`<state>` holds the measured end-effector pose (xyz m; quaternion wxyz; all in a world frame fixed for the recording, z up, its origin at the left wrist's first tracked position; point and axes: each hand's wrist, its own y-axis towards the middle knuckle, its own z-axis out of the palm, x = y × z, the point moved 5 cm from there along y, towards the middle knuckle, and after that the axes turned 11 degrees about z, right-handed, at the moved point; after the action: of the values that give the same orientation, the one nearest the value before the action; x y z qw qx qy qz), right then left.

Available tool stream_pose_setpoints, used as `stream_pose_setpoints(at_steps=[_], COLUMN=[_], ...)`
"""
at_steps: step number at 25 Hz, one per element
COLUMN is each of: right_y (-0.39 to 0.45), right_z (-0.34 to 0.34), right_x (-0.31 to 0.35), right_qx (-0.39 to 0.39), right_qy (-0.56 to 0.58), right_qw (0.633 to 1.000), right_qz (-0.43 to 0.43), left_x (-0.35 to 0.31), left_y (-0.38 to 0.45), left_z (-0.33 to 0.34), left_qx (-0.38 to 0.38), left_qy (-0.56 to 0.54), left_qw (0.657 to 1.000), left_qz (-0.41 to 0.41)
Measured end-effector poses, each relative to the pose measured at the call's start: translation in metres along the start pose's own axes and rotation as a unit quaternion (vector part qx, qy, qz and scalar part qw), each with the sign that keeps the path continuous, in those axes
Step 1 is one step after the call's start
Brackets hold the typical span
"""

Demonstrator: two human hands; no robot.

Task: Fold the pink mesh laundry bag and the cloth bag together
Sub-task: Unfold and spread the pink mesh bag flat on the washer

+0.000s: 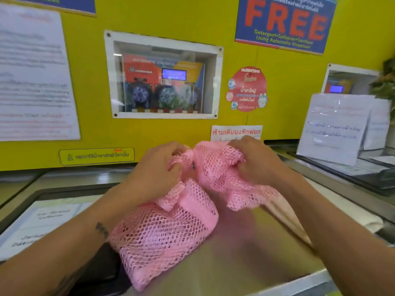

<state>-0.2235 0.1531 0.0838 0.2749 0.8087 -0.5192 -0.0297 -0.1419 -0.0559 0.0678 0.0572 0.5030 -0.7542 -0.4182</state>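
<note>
Head view: my left hand (158,167) and right hand (254,163) each have fingers clamped on bunched upper folds of the pink mesh laundry bag (166,227), lifted above the steel machine top (245,253). Its lower part rests near the top's front edge, while the beige cloth bag (284,212) trails beneath my right wrist, toward the right edge.

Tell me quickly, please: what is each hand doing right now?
Left hand: closed, gripping the top of the pink mesh bag.
Right hand: closed, gripping the same mesh bag a little farther right.
</note>
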Motion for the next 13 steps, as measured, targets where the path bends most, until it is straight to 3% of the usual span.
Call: stream_pose_setpoints(at_steps=[1,3,5,7,8,10,13], right_y=[0.004,0.003,-0.005,-0.024,-0.029,-0.025,-0.019], right_z=[-0.014,-0.032,-0.025,-0.01,-0.011,-0.028,-0.048], right_x=[-0.016,-0.059,-0.104,-0.135,-0.141,-0.133,-0.072], right_qx=[-0.02,-0.042,0.057,0.196,0.21,0.152,0.075], right_qy=[-0.028,-0.091,-0.141,-0.138,-0.12,-0.083,-0.045], right_qw=[0.999,0.992,0.976,0.944,0.939,0.95,0.976], right_qz=[0.015,0.079,0.155,0.225,0.243,0.261,0.2], left_x=[-0.002,0.005,0.022,0.035,0.039,0.044,0.04], left_y=[0.0,-0.003,-0.014,-0.031,-0.038,-0.042,-0.034], left_z=[-0.001,0.012,0.027,0.042,0.05,0.056,0.049], left_qx=[-0.001,0.068,0.182,0.285,0.318,0.315,0.213], left_qy=[0.006,0.066,0.127,0.105,0.095,0.108,0.139], left_qw=[1.0,0.995,0.975,0.951,0.942,0.942,0.967], left_qz=[0.015,0.015,-0.015,-0.054,-0.058,-0.051,-0.031])
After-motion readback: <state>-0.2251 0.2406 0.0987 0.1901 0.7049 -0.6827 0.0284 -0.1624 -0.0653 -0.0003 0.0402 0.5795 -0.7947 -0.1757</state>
